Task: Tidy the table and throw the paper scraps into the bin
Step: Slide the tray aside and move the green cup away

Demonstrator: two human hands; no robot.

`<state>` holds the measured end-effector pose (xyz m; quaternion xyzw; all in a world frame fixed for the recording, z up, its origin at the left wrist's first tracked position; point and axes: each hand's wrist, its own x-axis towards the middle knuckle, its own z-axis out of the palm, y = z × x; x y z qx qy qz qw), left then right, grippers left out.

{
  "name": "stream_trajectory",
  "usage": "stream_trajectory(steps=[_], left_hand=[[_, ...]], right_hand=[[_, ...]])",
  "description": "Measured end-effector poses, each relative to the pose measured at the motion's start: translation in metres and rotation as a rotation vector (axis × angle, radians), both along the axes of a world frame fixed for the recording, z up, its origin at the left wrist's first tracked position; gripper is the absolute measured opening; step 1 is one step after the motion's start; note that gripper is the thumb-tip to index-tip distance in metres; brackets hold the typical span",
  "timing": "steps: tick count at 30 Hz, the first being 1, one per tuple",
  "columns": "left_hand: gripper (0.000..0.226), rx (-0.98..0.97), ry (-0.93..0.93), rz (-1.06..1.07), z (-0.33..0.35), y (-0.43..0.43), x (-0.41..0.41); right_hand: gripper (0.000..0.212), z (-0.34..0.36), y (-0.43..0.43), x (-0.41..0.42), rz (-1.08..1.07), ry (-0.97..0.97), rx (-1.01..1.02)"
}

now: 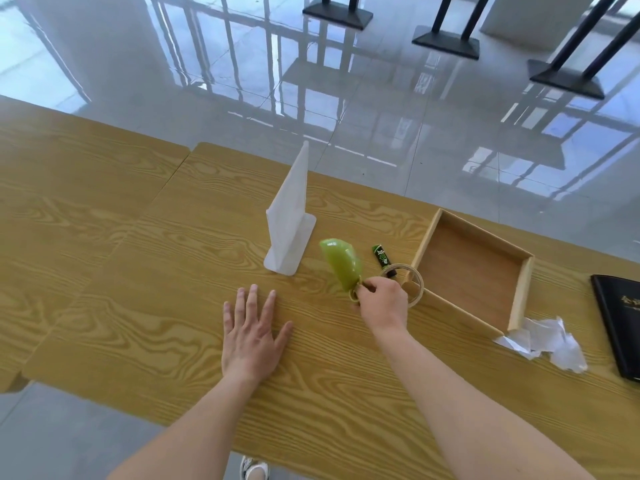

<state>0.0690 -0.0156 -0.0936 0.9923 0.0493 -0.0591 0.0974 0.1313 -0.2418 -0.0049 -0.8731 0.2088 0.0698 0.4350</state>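
Note:
A green cup (pixel 340 263) lies tipped on the wooden table (pixel 145 258), and my right hand (pixel 382 297) pinches its handle. My left hand (pixel 251 332) rests flat on the table with fingers spread, holding nothing. Crumpled white paper scraps (pixel 547 342) lie by the near right corner of an empty wooden tray (pixel 519 292). A roll of clear tape (pixel 414 284) leans against the tray's left corner, just behind my right hand. A small green-and-black tube (pixel 381 256) lies between the cup and the tray. No bin is in view.
A white upright sign stand (pixel 291 216) stands left of the cup. A black folder (pixel 620 323) lies at the right edge. Beyond the table is glossy tiled floor with black table bases (pixel 446 39). A shoe (pixel 254 469) shows below the table's near edge.

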Motion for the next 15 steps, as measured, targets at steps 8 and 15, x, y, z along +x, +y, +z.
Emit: stream_trajectory(steps=[8,15], left_hand=[[0.067,-0.175,0.004,0.006,0.006,0.012,0.001],[0.067,-0.155,0.024,0.003,0.006,0.014,0.001]], right_hand=[[0.015,-0.009,0.031,-0.033,-0.524,0.309,1.068],[0.018,-0.018,0.038,-0.037,-0.552,0.382,1.183]])
